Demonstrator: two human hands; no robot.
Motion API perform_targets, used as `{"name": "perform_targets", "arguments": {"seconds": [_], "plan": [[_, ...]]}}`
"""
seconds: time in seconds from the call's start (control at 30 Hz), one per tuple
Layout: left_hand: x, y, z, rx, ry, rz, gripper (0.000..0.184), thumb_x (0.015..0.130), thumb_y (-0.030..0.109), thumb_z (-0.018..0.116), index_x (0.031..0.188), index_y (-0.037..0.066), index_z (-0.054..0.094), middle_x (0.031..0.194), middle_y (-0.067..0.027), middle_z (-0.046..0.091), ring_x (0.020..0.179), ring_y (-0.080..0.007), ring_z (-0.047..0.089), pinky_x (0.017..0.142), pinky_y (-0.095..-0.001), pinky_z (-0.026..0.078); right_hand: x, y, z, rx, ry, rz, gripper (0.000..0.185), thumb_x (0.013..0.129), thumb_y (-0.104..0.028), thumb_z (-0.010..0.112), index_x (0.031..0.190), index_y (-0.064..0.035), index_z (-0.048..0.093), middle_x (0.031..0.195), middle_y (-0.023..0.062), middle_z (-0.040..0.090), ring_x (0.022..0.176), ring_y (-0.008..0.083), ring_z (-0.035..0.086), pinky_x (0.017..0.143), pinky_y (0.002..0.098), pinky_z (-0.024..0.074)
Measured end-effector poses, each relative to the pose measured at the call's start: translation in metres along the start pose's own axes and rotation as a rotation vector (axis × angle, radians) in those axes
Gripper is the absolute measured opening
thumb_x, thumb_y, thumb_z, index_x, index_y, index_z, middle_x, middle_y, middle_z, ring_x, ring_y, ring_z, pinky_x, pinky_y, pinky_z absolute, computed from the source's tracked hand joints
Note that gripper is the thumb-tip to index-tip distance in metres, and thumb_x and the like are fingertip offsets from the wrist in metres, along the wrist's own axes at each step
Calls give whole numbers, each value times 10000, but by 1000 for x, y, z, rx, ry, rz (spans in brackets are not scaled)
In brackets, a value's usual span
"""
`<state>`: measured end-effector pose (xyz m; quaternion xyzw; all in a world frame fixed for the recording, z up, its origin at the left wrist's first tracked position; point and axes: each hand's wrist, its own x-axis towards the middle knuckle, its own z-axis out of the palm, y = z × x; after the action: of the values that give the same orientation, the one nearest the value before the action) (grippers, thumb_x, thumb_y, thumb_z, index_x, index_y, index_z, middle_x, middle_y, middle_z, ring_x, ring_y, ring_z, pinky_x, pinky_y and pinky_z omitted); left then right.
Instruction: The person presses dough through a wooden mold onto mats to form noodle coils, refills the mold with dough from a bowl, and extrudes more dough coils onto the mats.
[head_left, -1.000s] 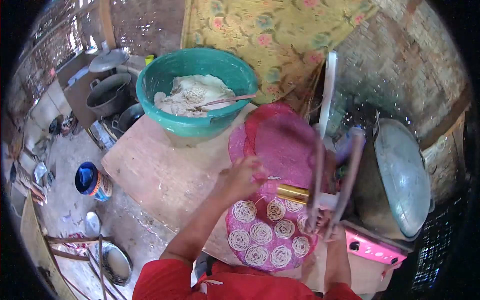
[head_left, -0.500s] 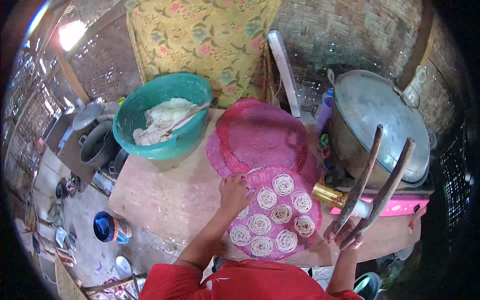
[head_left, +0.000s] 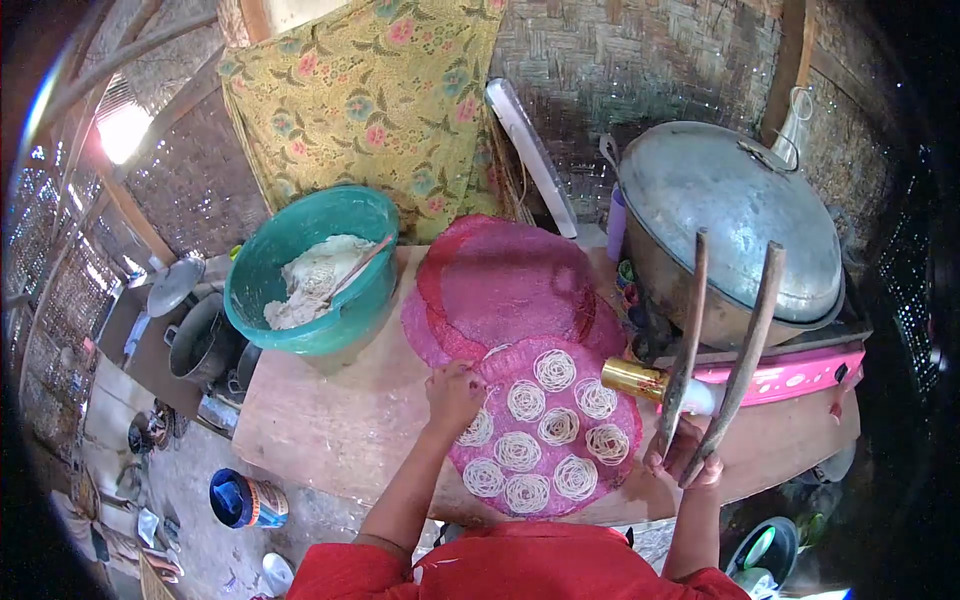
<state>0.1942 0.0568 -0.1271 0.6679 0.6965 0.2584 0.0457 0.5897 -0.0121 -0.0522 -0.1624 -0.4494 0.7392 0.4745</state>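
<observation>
A round pink mesh mat [head_left: 540,425] lies near the table's front edge, with several coiled nests of thin pale noodle strands [head_left: 517,451] on it. My left hand [head_left: 455,395] is at its upper left rim, fingers closed on the mat's edge. On the right, my right hand [head_left: 686,455] is wrapped around the lower ends of two dark wooden sticks [head_left: 740,370], which point up and away from me. Between the sticks lies a cylinder with a gold end [head_left: 634,380] and a whitish part; whether it is fixed to them I cannot tell.
More pink and red mesh mats [head_left: 510,280] overlap behind. A green basin [head_left: 310,325] of pale dough stands at the table's back left. At right, a large lidded metal pot [head_left: 730,220] stands behind a pink panel [head_left: 790,385]. A blue bucket [head_left: 248,500] is on the floor.
The whole view has shifted with my head. My left hand stays at the mat's rim with its fingers drawn closer together. The sticks stand slightly more upright in my right hand.
</observation>
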Motion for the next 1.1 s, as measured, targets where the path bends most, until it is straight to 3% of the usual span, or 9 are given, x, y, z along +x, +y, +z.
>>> {"name": "perform_targets", "arguments": {"seconds": [0.13, 0.37, 0.47, 0.57, 0.63, 0.77, 1.1], "plan": [[-2, 13, -4, 75, 45, 117, 151, 683, 236, 713, 802, 145, 699, 1183, -43, 546, 1082, -303, 464, 904, -477, 341, 2, 4, 3, 21, -5, 16, 969, 602, -618, 732, 1237, 49, 429, 864, 180, 577, 729, 280, 577, 612, 354, 462], [2, 14, 11, 129, 4, 103, 152, 680, 243, 708, 789, 137, 697, 1187, -44, 544, 1091, -303, 460, 896, -476, 347, 0, 3, 2, 37, -11, 22, 958, 591, -575, 765, 1236, 49, 431, 891, 193, 581, 757, 291, 581, 613, 358, 464], [1, 5, 16, 89, 80, 118, 147, 692, 253, 686, 782, 136, 693, 1181, -38, 549, 1100, -305, 457, 898, -474, 348, 0, 2, 1, 53, -11, 30, 951, 583, -545, 785, 1236, 49, 431, 907, 201, 582, 775, 299, 582, 615, 361, 465], [-2, -1, 1, -63, -80, -17, 151, 700, 261, 670, 788, 139, 691, 1159, -36, 562, 1088, -305, 463, 896, -469, 354, 0, 1, 1, 97, -15, 68, 941, 567, -492, 816, 1236, 48, 432, 931, 213, 581, 806, 312, 584, 621, 369, 468], [-9, -10, -4, -104, 31, -9, 156, 693, 261, 676, 798, 146, 692, 1134, -57, 573, 1077, -312, 470, 893, -457, 366, 2, 2, 6, 95, 31, 38, 917, 576, -484, 808, 1227, 47, 441, 916, 205, 583, 795, 310, 584, 623, 366, 471], [-23, -23, -16, -109, 45, 14, 150, 690, 250, 678, 796, 144, 692, 1124, -70, 574, 1068, -321, 473, 886, -449, 380, 1, 12, -9, 82, 2, 71, 919, 573, -477, 807, 1230, 51, 443, 935, 199, 587, 808, 300, 586, 644, 363, 472], [-53, -13, -39, 121, 80, 60, 156, 671, 177, 649, 809, 116, 690, 1201, -75, 532, 1105, -338, 446, 900, -483, 356, 12, 13, -3, 11, -59, 173, 924, 562, -452, 804, 1242, 66, 451, 996, 176, 601, 854, 268, 592, 716, 355, 476]]}}
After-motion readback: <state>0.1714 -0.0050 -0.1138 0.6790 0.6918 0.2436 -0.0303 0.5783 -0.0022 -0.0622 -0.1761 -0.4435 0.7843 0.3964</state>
